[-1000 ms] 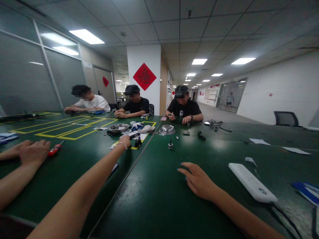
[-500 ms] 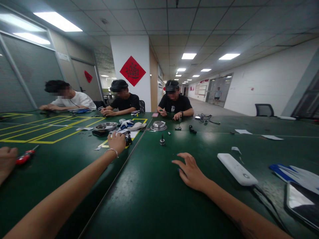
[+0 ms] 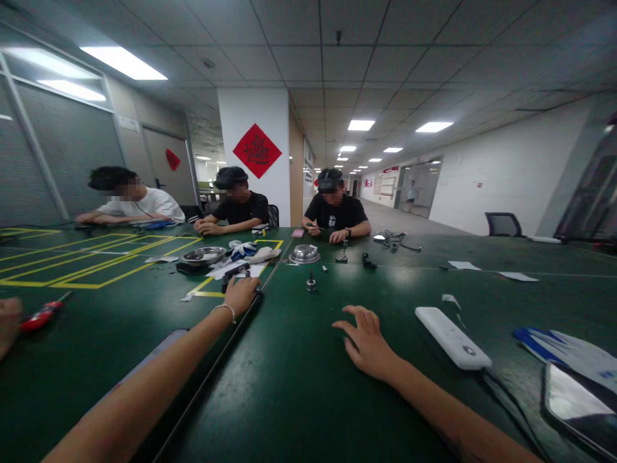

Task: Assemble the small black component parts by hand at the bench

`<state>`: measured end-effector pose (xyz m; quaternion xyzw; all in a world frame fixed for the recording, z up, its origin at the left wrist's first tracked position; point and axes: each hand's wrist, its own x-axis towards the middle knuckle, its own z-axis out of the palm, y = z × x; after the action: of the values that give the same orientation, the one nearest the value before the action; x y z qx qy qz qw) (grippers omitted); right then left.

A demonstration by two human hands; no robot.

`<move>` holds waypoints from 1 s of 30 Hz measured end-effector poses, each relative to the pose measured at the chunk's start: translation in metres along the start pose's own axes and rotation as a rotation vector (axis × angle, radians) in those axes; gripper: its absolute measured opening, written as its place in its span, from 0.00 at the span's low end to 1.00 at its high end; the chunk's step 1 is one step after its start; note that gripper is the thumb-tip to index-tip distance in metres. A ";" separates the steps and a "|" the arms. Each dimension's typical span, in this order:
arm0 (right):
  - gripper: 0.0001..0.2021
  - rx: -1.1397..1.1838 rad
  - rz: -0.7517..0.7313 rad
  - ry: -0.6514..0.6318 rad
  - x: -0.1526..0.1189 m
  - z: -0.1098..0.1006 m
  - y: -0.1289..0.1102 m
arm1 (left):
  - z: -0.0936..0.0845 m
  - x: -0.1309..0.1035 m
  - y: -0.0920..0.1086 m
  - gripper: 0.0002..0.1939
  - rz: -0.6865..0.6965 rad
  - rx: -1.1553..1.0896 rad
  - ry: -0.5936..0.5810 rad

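Note:
My left hand, a bracelet at its wrist, reaches over the table seam with fingers curled and closed. A small dark shape shows at its fingertips, too unclear to name. Just beyond it lie black parts on white paper. My right hand hovers over or rests on the green table, fingers spread, holding nothing. Between and beyond my hands stands a small metal piece with a dark pointed top. Behind that sits a shiny metal bowl-like dish.
A metal bowl and gloves lie beyond my left hand. A red screwdriver is near another person's hand at left. A white power strip, a glove and a phone lie right. Three people sit opposite.
My left hand has moved right, away from the black parts, toward the table seam. A flat dark-edged object now shows beside my left forearm. My right hand keeps nearly the same pose.

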<state>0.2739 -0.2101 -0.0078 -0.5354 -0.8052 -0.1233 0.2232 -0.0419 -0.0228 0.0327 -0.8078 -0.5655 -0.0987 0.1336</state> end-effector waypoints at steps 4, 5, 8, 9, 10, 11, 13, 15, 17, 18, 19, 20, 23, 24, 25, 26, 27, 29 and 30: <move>0.20 0.027 0.006 -0.026 -0.001 0.002 0.001 | 0.009 0.005 -0.003 0.14 0.040 -0.012 -0.062; 0.20 0.032 0.006 -0.032 -0.001 0.002 0.001 | 0.011 0.006 -0.004 0.14 0.048 -0.013 -0.076; 0.20 0.051 0.007 -0.048 -0.002 0.002 0.001 | 0.015 0.006 -0.002 0.14 0.052 -0.014 -0.099; 0.19 0.058 0.006 -0.050 -0.002 0.002 0.001 | 0.016 0.005 -0.001 0.14 0.050 -0.014 -0.102; 0.19 0.065 0.005 -0.052 -0.002 0.001 0.001 | 0.016 0.004 0.000 0.14 0.048 -0.015 -0.102; 0.19 0.072 0.003 -0.056 -0.002 0.001 0.001 | 0.017 0.004 0.002 0.14 0.046 -0.017 -0.101; 0.19 0.082 0.002 -0.063 -0.001 0.000 0.001 | 0.016 0.002 0.005 0.13 0.047 -0.029 -0.099; 0.19 0.088 0.003 -0.070 -0.001 0.000 0.001 | 0.013 0.001 0.011 0.13 0.066 -0.052 -0.100; 0.19 0.089 0.004 -0.075 -0.001 0.000 0.002 | 0.011 -0.002 0.019 0.12 0.095 -0.078 -0.101; 0.19 0.089 0.005 -0.077 -0.002 0.001 0.002 | 0.009 -0.004 0.025 0.12 0.111 -0.090 -0.101; 0.18 0.091 0.005 -0.080 -0.002 0.002 0.003 | 0.008 -0.006 0.031 0.12 0.127 -0.103 -0.102; 0.18 0.092 0.006 -0.082 -0.002 0.002 0.003 | 0.007 -0.010 0.038 0.13 0.145 -0.116 -0.102; 0.20 0.096 0.012 -0.080 -0.003 0.004 0.004 | 0.004 -0.023 0.064 0.20 0.206 -0.163 -0.099; 0.20 0.096 0.013 -0.079 -0.003 0.005 0.004 | 0.003 -0.028 0.074 0.23 0.230 -0.196 -0.099; 0.21 0.095 0.016 -0.075 -0.003 0.005 0.004 | 0.002 -0.034 0.084 0.24 0.257 -0.249 -0.101; 0.22 0.093 0.019 -0.073 -0.003 0.005 0.003 | -0.001 -0.040 0.094 0.25 0.287 -0.314 -0.108; 0.23 0.091 0.021 -0.072 -0.003 0.006 0.003 | -0.003 -0.046 0.104 0.24 0.312 -0.381 -0.115; 0.25 0.084 0.027 -0.070 -0.002 0.007 0.003 | -0.010 -0.058 0.124 0.24 0.375 -0.494 -0.131; 0.25 0.080 0.031 -0.068 -0.002 0.008 0.003 | -0.014 -0.064 0.133 0.25 0.413 -0.545 -0.138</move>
<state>0.2757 -0.2073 -0.0157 -0.5422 -0.8083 -0.0694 0.2185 0.0609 -0.1272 0.0119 -0.9159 -0.3508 -0.1622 -0.1086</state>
